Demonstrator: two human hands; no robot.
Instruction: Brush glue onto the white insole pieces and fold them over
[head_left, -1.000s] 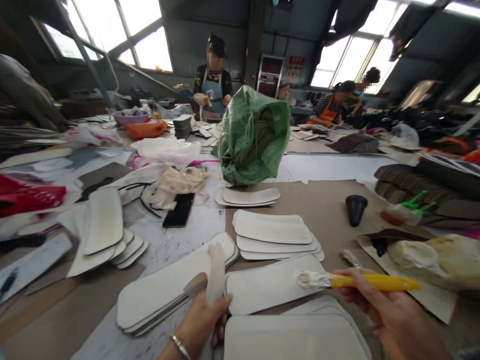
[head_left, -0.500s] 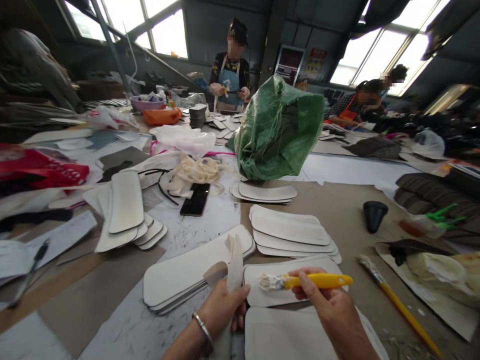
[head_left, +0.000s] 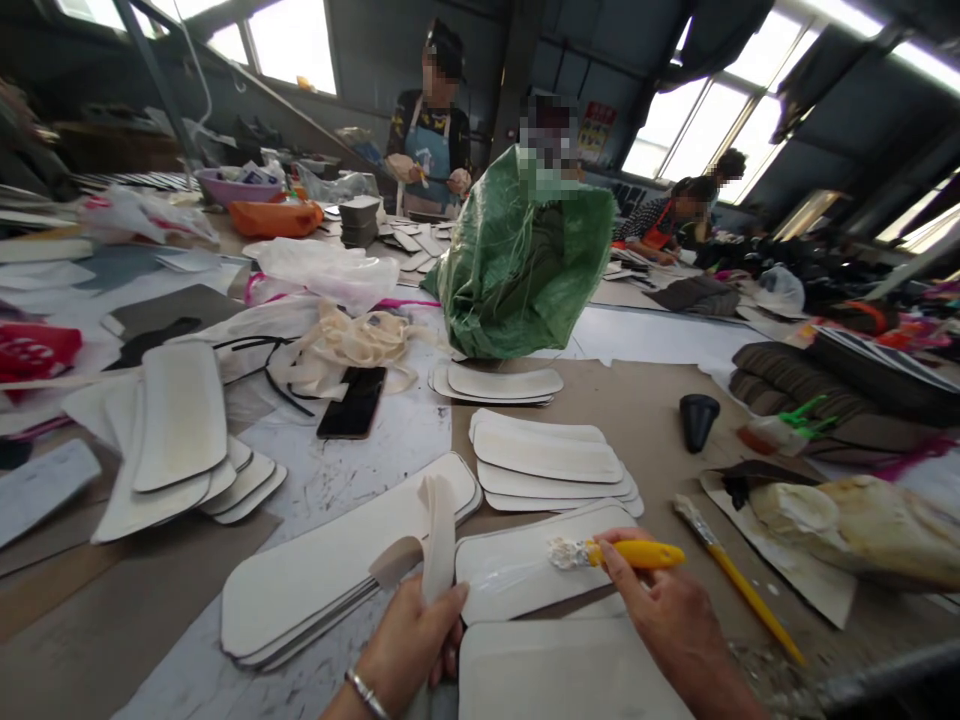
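Note:
My left hand point(head_left: 411, 642) is closed around a narrow white strip point(head_left: 437, 537) that stands upright in front of me. My right hand point(head_left: 660, 618) grips a yellow-handled brush point(head_left: 616, 553); its white bristles rest on a flat white insole-shaped piece point(head_left: 525, 572), where a wet smear shows. Another white piece point(head_left: 562, 670) lies just below it, between my hands. A long stack of the same pieces point(head_left: 330, 570) lies to the left of the strip.
More white stacks point(head_left: 551, 462) lie beyond, and others point(head_left: 180, 440) at the left. A second brush point(head_left: 739, 580) lies at the right beside a glue lump point(head_left: 847, 515). A black phone point(head_left: 352, 402), a black cone point(head_left: 697, 420) and a green bag point(head_left: 525, 265) stand farther off. People work at the far tables.
My right hand brought the brush leftward from the right side and set its bristles on the white piece, where a glue smear now shows. The left hand still holds the strip upright.

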